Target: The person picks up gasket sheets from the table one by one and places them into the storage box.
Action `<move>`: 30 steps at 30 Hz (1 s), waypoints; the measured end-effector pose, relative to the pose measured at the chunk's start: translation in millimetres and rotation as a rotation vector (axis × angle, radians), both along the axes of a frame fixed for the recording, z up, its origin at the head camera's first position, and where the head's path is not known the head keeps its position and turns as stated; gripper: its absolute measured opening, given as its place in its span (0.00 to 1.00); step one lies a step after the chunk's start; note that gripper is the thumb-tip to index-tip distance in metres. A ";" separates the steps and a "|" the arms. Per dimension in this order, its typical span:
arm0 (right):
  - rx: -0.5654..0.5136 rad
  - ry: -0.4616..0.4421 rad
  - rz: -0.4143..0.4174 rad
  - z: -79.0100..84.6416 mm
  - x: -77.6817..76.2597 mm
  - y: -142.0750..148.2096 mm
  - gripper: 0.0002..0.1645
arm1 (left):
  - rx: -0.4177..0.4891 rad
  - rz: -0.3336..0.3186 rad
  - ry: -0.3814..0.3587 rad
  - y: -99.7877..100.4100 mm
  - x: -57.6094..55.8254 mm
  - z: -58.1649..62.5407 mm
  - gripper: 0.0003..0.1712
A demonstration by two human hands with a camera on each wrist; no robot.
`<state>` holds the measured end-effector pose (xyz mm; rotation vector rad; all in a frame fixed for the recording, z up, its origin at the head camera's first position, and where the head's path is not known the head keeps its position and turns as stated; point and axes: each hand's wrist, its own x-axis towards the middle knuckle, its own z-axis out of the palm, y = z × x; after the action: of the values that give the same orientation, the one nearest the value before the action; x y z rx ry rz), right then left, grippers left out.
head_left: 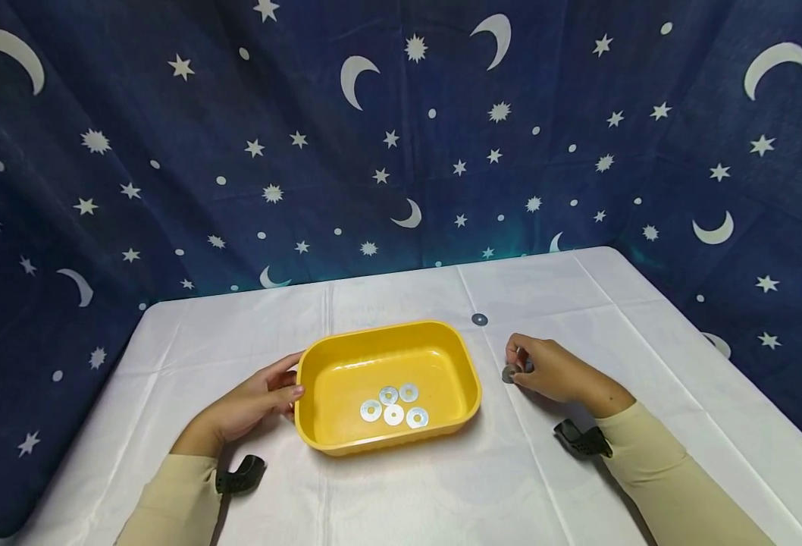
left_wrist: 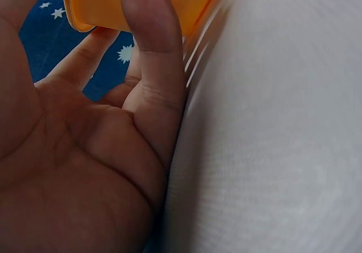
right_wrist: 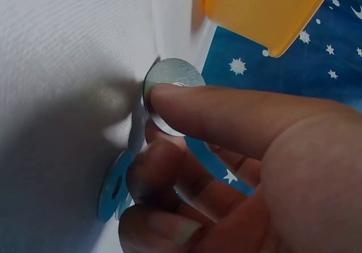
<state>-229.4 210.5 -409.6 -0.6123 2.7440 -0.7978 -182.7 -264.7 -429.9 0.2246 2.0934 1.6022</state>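
Note:
A yellow plastic tray (head_left: pixel 374 334) stands on the white table, with several flat metal washers (head_left: pixel 393 414) lying on its floor. My left hand (head_left: pixel 254 402) holds the tray's left end, the thumb at the rim and the other fingers along the outer wall. To the right of the tray, my right hand (head_left: pixel 554 369) pinches a washer (right_wrist: pixel 175 72) between thumb and fingers, close over the cloth. In the right wrist view, more washers (right_wrist: pixel 113 188) show under the curled fingers, partly hidden by them.
Another washer (head_left: pixel 479 319) lies flat on the table (head_left: pixel 401 493), beyond the tray's right end. A dark blue curtain (head_left: pixel 401 152) with moons and stars hangs behind and at both sides. Each wrist carries a black strap (head_left: pixel 240 475).

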 end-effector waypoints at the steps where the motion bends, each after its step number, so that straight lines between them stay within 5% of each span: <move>1: -0.001 0.005 0.002 0.2 0.3 -0.2 0.17 | -0.004 0.002 0.003 0.2 0.1 0.1 0.44; 30: -0.045 0.024 0.050 16.0 18.3 -22.8 0.12 | -0.004 -0.001 0.011 -0.7 -0.1 -2.2 0.43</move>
<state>-211.1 187.7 -393.6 -0.7002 2.7274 -0.8479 -182.9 -265.5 -432.2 0.2337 2.1042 1.5993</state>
